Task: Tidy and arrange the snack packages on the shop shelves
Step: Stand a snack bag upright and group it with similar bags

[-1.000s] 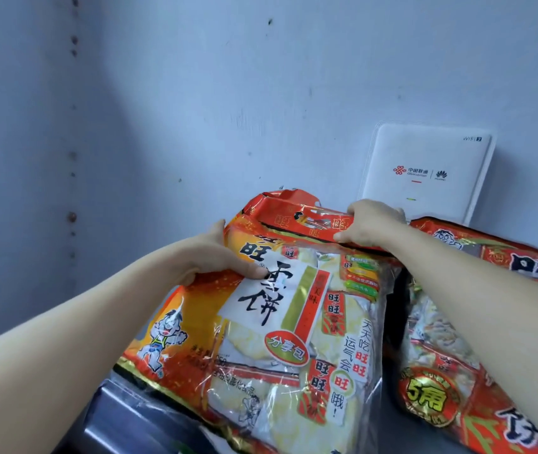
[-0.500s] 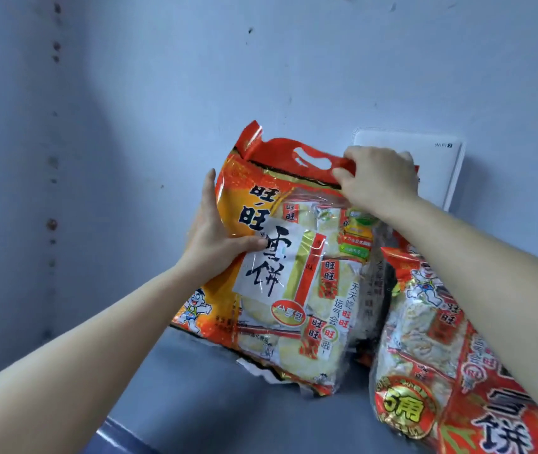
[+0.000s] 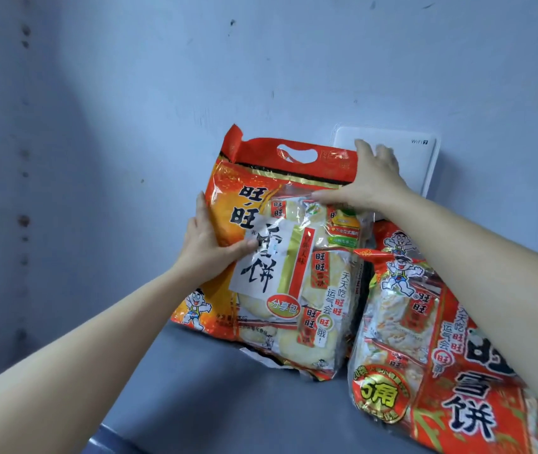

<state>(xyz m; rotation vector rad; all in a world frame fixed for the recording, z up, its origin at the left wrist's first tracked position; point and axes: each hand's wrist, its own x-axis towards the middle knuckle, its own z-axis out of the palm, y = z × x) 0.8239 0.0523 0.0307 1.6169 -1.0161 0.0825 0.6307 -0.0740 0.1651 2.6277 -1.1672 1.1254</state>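
Observation:
A large orange and red rice-cracker bag (image 3: 294,257) with a cut-out handle stands nearly upright on the grey shelf (image 3: 228,404), against the back wall. My left hand (image 3: 208,247) grips its left edge, thumb across the front label. My right hand (image 3: 366,185) holds its top right corner, thumb on the front and fingers behind the red header strip. A second, similar bag (image 3: 425,339) lies tilted on the shelf just to the right, partly under my right forearm.
A white WiFi router box (image 3: 415,158) leans on the blue-grey back wall (image 3: 294,60) behind the held bag. The left side wall (image 3: 15,158) has a row of rusty screw marks. Bare shelf shows at the left front.
The bag has been raised from lying flat to standing near the back wall. My right hand's fingers have loosened at the top corner. The view has closed in.

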